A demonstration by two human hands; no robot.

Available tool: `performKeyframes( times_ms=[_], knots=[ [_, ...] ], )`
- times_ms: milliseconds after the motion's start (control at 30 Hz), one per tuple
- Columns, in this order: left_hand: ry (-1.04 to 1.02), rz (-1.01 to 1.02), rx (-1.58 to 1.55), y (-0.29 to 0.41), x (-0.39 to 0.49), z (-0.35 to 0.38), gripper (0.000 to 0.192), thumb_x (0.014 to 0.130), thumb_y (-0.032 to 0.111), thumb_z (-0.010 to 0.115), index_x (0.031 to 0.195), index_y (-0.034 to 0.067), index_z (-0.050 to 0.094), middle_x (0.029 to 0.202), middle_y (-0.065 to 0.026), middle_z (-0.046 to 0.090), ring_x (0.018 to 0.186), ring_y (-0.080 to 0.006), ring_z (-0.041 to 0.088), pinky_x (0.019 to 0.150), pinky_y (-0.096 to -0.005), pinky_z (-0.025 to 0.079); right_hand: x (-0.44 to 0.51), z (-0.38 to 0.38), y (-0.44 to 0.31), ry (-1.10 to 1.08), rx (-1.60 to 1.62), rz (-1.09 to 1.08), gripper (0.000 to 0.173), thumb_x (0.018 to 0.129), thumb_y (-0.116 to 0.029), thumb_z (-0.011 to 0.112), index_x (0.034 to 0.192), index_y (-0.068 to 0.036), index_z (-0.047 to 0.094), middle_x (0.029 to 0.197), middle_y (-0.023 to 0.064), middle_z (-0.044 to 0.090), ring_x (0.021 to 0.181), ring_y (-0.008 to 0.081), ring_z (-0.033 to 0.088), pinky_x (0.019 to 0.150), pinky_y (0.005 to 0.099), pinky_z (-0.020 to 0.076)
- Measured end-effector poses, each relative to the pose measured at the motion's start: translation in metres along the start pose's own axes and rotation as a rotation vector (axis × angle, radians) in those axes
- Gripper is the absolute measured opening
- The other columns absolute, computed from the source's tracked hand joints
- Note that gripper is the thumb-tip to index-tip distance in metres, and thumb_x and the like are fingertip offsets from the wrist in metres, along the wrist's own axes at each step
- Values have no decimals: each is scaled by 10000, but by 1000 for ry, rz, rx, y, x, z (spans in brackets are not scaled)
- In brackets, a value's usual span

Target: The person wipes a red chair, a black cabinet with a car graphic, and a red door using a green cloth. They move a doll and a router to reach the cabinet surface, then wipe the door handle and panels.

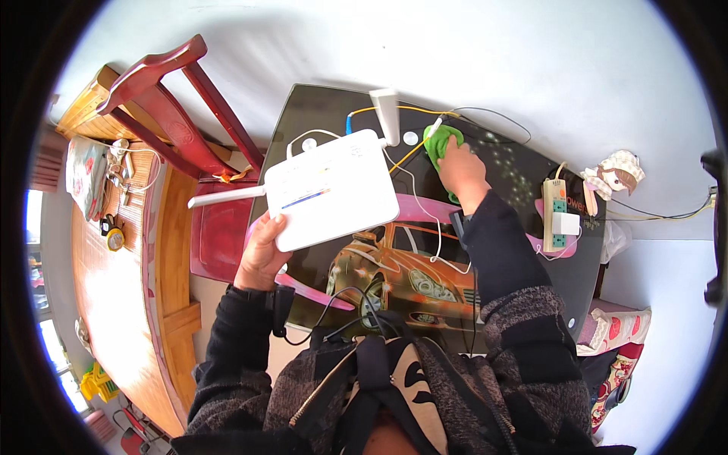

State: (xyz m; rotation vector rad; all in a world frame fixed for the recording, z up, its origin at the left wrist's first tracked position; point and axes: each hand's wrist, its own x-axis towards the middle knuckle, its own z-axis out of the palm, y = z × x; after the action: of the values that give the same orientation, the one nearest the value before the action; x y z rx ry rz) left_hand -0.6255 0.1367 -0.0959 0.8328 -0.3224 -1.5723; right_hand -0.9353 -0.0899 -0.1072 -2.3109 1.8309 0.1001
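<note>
My left hand grips a white router by its near left corner, holding it above the table. One antenna sticks out to the left and another antenna stands at the far right corner. A yellow cable with a blue plug and white cords run from the router. Under my right hand is a bunched green cloth, pressed against the dark glass tabletop. The yellow cable and a white connector lie across the cloth's edge.
A power strip with a white adapter lies at the table's right, beside a doll-shaped ornament. Loose cables trail along the wall edge. At left are a red wooden chair and a wooden bench bearing a tape measure.
</note>
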Motion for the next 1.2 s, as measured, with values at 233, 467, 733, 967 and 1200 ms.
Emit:
performKeyframes(
  times_ms=[233, 467, 733, 967, 1200],
  knots=[
    [-23, 54, 69, 10, -10, 5, 794, 808, 348, 759, 1395, -38, 390, 1349, -154, 537, 1217, -265, 542, 1046, -388, 423, 48, 18, -37, 203, -11, -156, 493, 877, -254, 609, 1298, -25, 491, 1188, 206, 568, 1015, 439, 584, 770, 484, 535],
    [15, 47, -70, 18, 5, 13, 782, 802, 322, 769, 1399, -21, 397, 1355, -153, 535, 1236, -279, 525, 1082, -401, 378, 80, 44, -87, 540, 88, -377, 605, 819, -218, 679, 1342, -44, 428, 1218, 152, 562, 1138, 408, 515, 940, 478, 462],
    [26, 75, -29, 39, 26, 21, 780, 798, 317, 768, 1394, -26, 401, 1354, -154, 534, 1227, -272, 533, 1067, -394, 392, 106, 52, -152, 298, 839, -622, 346, 833, -191, 666, 1118, -17, 577, 1233, 194, 546, 1094, 328, 565, 888, 402, 491],
    [52, 108, 66, 41, 33, 12, 790, 774, 318, 777, 1377, -43, 416, 1304, -171, 565, 1190, -263, 563, 1042, -376, 424, 154, 52, -204, 268, 275, -852, 508, 816, -254, 706, 1255, -83, 515, 1334, 185, 511, 1192, 421, 506, 1042, 464, 395],
    [147, 94, 16, 38, 27, -1, 854, 774, 361, 775, 1403, -47, 367, 1334, -183, 532, 1196, -288, 554, 1039, -391, 427, 117, 38, -216, -171, 534, -1111, 441, 824, -198, 682, 1238, -100, 569, 1355, 150, 520, 1283, 393, 443, 1081, 455, 364]
  ],
)
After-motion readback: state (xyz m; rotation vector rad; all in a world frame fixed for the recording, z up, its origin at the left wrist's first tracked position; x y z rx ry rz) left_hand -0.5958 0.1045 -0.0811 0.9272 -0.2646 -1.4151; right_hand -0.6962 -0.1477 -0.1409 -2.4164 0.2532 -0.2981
